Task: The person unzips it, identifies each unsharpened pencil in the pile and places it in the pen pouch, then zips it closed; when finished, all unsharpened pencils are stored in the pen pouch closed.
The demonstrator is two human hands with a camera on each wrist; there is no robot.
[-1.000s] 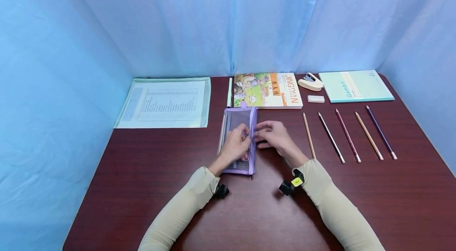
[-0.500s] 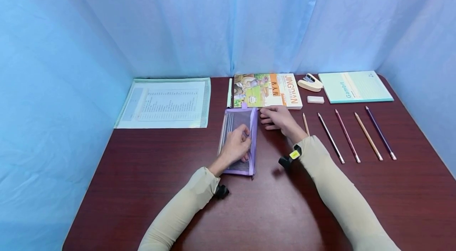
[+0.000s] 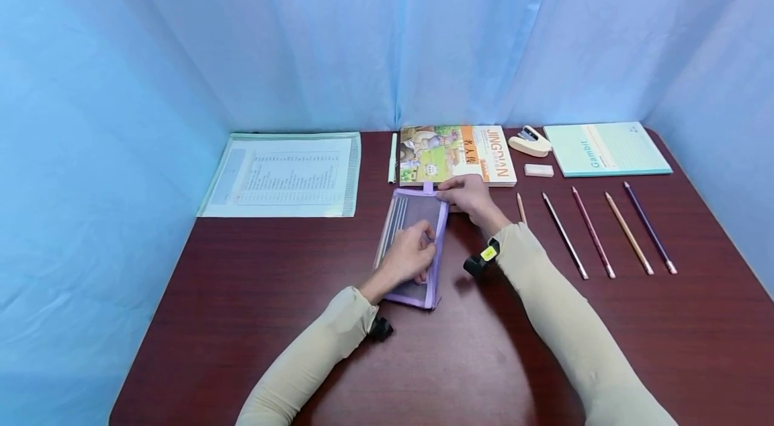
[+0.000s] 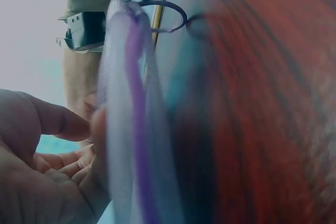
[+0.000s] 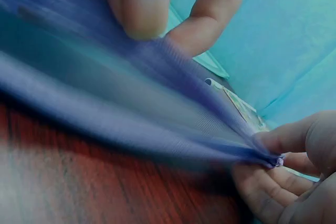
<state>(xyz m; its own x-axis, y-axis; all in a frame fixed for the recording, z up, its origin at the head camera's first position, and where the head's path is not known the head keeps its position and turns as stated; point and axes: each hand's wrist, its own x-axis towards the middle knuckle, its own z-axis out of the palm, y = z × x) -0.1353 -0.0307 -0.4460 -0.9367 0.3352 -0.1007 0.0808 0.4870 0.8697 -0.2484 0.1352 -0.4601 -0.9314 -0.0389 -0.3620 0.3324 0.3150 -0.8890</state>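
A purple mesh zip pencil case (image 3: 417,209) with pale stripes along its left side lies slanted in the middle of the table. My left hand (image 3: 408,254) lies across its middle, fingers curled. In the right wrist view the thumb of that left hand (image 5: 140,9) grips the upper edge of the zip opening. My right hand (image 3: 471,197) pinches the far right corner, beside the purple tab. The case's mouth gapes between its two edges in the right wrist view. A dark ring (image 4: 170,14) hangs from its end in the left wrist view.
Behind the case lie a pen (image 3: 392,157) and a book (image 3: 444,156). A cream stapler (image 3: 529,142), an eraser (image 3: 539,171) and a notebook (image 3: 607,150) are back right. Several pencils (image 3: 592,231) lie at right, a document folder (image 3: 284,174) at back left.
My right hand has left the middle of the case's right edge, moved away from me and taken hold of its far right corner. The case has shifted slightly right and slants more.
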